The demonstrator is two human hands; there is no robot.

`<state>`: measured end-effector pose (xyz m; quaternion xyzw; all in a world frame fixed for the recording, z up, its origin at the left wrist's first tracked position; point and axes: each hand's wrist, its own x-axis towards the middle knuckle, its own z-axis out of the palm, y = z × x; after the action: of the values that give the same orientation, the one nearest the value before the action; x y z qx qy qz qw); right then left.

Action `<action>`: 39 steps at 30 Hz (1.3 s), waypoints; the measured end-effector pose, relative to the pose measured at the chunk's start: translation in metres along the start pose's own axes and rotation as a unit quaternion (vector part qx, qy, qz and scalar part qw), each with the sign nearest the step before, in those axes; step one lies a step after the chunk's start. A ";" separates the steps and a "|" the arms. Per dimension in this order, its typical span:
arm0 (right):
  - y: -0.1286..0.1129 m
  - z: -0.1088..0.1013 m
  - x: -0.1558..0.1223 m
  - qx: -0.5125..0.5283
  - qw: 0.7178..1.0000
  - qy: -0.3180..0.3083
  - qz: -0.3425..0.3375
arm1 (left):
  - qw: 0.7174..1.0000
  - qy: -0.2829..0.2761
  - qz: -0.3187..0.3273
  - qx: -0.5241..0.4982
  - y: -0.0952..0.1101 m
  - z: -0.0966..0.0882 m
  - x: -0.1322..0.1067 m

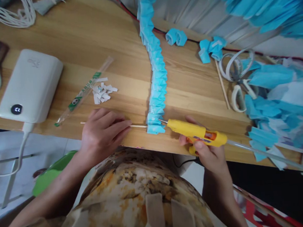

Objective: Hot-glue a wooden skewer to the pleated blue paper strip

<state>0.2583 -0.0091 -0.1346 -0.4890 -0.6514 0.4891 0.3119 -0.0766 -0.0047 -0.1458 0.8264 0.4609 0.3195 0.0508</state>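
My right hand [206, 151] grips a yellow hot glue gun [194, 133] with a clear glue stick trailing out of its back. The gun's metal tip touches the near end of a long pleated blue paper strip [155, 71] that runs up the wooden table [96, 34]. My left hand [103, 132] lies on a thin wooden stick [138, 126] near the table's front edge, fingers together and pressing it down. The stick's right end goes under the blue strip.
A white power bank [31, 85] with its cable lies at the left. A clear plastic sleeve [84, 92] and white paper scraps [102, 91] lie beside it. White-handled scissors [238, 78], blue paper rolls [176, 36] and piles of blue paper [275, 98] fill the right.
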 end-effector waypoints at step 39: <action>-0.007 0.007 0.004 -0.045 0.998 0.041 0.018 | 1.000 0.000 -0.012 -0.001 0.000 0.001 -0.004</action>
<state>0.2485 -0.0076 -0.1301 -0.5339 -0.6502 0.4443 0.3077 -0.0773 -0.0080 -0.1486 0.8204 0.4707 0.3199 0.0557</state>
